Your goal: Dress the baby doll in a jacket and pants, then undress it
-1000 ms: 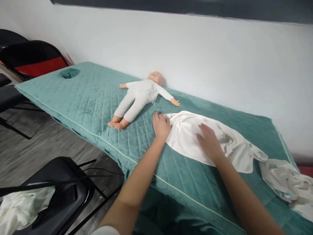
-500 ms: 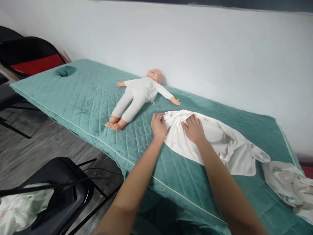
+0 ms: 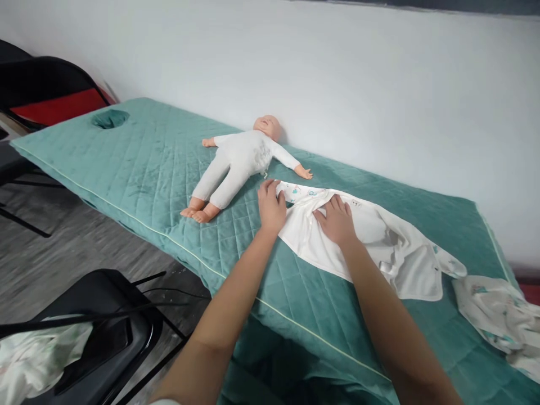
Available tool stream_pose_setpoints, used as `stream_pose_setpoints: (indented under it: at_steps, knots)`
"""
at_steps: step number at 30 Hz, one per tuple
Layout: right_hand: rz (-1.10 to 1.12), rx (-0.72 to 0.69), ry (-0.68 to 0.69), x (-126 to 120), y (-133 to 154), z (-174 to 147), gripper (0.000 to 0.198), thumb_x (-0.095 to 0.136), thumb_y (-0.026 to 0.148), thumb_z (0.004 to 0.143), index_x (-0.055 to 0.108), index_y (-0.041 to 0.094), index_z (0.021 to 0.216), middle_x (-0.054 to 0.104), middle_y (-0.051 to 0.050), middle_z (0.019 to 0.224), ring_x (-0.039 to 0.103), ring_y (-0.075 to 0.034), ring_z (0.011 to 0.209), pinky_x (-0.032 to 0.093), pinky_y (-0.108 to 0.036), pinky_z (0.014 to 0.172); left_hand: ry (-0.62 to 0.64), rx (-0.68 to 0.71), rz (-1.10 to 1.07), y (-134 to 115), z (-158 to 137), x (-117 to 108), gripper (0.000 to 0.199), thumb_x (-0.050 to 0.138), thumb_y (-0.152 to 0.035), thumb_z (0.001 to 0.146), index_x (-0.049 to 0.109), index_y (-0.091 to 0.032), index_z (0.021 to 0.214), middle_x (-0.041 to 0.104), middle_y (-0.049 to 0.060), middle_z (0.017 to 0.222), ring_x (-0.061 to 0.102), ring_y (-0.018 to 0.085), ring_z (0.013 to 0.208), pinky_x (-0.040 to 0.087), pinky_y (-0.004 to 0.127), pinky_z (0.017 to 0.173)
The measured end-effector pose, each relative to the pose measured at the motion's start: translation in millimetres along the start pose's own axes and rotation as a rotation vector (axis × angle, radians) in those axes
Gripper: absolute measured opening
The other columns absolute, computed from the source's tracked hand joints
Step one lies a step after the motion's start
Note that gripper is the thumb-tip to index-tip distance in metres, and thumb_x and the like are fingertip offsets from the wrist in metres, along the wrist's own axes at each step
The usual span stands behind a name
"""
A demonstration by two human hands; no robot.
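A white baby shirt (image 3: 324, 242) lies spread open on the green quilted cover, with coloured prints on its sleeves. At the end of its left sleeve, my left hand (image 3: 270, 203) has its fingers closed on the fabric. My right hand (image 3: 336, 219) rests on the upper middle of the shirt, fingers spread and pressing the cloth. Just beyond my left hand, a baby doll (image 3: 242, 157) in a white body suit lies on its back, arms out and head toward the wall.
The green quilted cover (image 3: 160, 163) drapes a long padded bed with a face hole (image 3: 110, 118), set along a white wall. Another printed cloth (image 3: 491, 315) lies crumpled at the right. A black folding chair (image 3: 105, 315) at lower left holds a printed cloth (image 3: 46, 354).
My left hand has moved a little up and left, drawing the shirt's sleeve out straighter, so more of its print shows. My right hand stays in place on the shirt.
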State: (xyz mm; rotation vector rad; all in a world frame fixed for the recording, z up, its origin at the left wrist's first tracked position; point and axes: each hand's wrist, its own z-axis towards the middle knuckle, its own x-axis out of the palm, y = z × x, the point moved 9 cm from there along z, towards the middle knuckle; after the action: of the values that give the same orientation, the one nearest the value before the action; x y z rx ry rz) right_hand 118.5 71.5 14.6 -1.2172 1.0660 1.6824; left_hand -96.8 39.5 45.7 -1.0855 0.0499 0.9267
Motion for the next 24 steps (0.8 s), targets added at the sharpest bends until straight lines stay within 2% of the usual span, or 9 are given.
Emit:
stream_pose_setpoints:
  at_steps: [4, 7, 11, 14, 17, 19, 21, 24]
  knots:
    - [0.154, 0.001, -0.15, -14.5, -9.2, -1.5, 0.039, 0.044, 0.036, 0.098, 0.063, 0.016, 0.126, 0.058, -0.015, 0.141, 0.049, -0.031, 0.133, 0.036, -0.048, 0.114, 0.183, 0.113, 0.12, -19.0, -28.1, 3.9, 0.026, 0.051, -0.026, 0.097, 0.063, -0.022, 0.12, 0.065, 0.01, 0.123, 0.056, 0.026, 0.118, 0.045, 0.041, 0.105]
    - [0.257, 0.0, -0.254, -27.2, -14.1, -4.6, 0.027, 0.046, 0.029, 0.095, 0.067, 0.017, 0.107, 0.066, -0.013, 0.122, 0.056, -0.029, 0.12, 0.042, -0.044, 0.108, 0.312, 0.144, 0.253, -23.9, -40.9, 12.5, 0.027, 0.057, -0.033, 0.095, 0.065, -0.023, 0.119, 0.067, 0.01, 0.12, 0.057, 0.03, 0.113, 0.047, 0.044, 0.098]
    - [0.365, -0.034, -0.37, -44.3, -6.5, -7.5, 0.028, 0.043, 0.025, 0.094, 0.063, 0.018, 0.111, 0.065, -0.013, 0.114, 0.06, -0.025, 0.107, 0.049, -0.04, 0.099, 0.3, 0.083, 0.375, -19.5, -40.1, 11.7, 0.018, 0.063, -0.03, 0.091, 0.07, -0.021, 0.105, 0.069, 0.012, 0.113, 0.057, 0.033, 0.111, 0.047, 0.047, 0.092]
    - [0.416, -0.084, -0.358, -47.7, 6.7, -6.5, 0.03, 0.04, 0.027, 0.097, 0.061, 0.02, 0.117, 0.064, -0.013, 0.115, 0.062, -0.024, 0.105, 0.052, -0.039, 0.095, 0.281, 0.059, 0.294, -18.9, -38.2, 8.7, 0.014, 0.058, -0.029, 0.094, 0.069, -0.021, 0.096, 0.07, 0.01, 0.105, 0.061, 0.029, 0.104, 0.049, 0.041, 0.088]
    - [0.372, -0.112, -0.298, -43.4, 15.8, -5.0, 0.032, 0.041, 0.024, 0.097, 0.062, 0.02, 0.121, 0.064, -0.012, 0.118, 0.059, -0.027, 0.113, 0.048, -0.041, 0.103, 0.292, 0.101, 0.109, -27.3, -42.0, 7.1, 0.018, 0.052, -0.032, 0.099, 0.066, -0.022, 0.103, 0.071, 0.006, 0.103, 0.066, 0.02, 0.095, 0.05, 0.032, 0.082]
    - [0.316, -0.086, -0.232, -36.2, 15.2, -3.3, 0.039, 0.043, 0.021, 0.095, 0.06, 0.018, 0.129, 0.063, -0.013, 0.12, 0.059, -0.028, 0.113, 0.048, -0.04, 0.102, 0.319, 0.156, 0.039, -36.7, -48.5, 7.5, 0.019, 0.051, -0.035, 0.1, 0.066, -0.023, 0.105, 0.072, 0.004, 0.101, 0.068, 0.018, 0.093, 0.05, 0.029, 0.08]
    - [0.286, -0.033, -0.175, -29.8, 9.7, -1.8, 0.046, 0.044, 0.021, 0.094, 0.057, 0.018, 0.137, 0.062, -0.014, 0.121, 0.061, -0.027, 0.106, 0.051, -0.038, 0.094, 0.362, 0.221, 0.029, -47.2, -57.2, 9.9, 0.021, 0.05, -0.036, 0.1, 0.066, -0.023, 0.105, 0.072, 0.003, 0.099, 0.068, 0.017, 0.093, 0.05, 0.028, 0.078]
    - [0.29, 0.038, -0.19, -30.5, 0.1, -1.4, 0.045, 0.045, 0.024, 0.094, 0.061, 0.021, 0.136, 0.064, -0.011, 0.115, 0.064, -0.025, 0.094, 0.052, -0.036, 0.084, 0.428, 0.296, 0.033, -59.1, -70.2, 14.3, 0.025, 0.049, -0.038, 0.101, 0.064, -0.024, 0.115, 0.071, 0.004, 0.102, 0.069, 0.017, 0.095, 0.052, 0.027, 0.079]
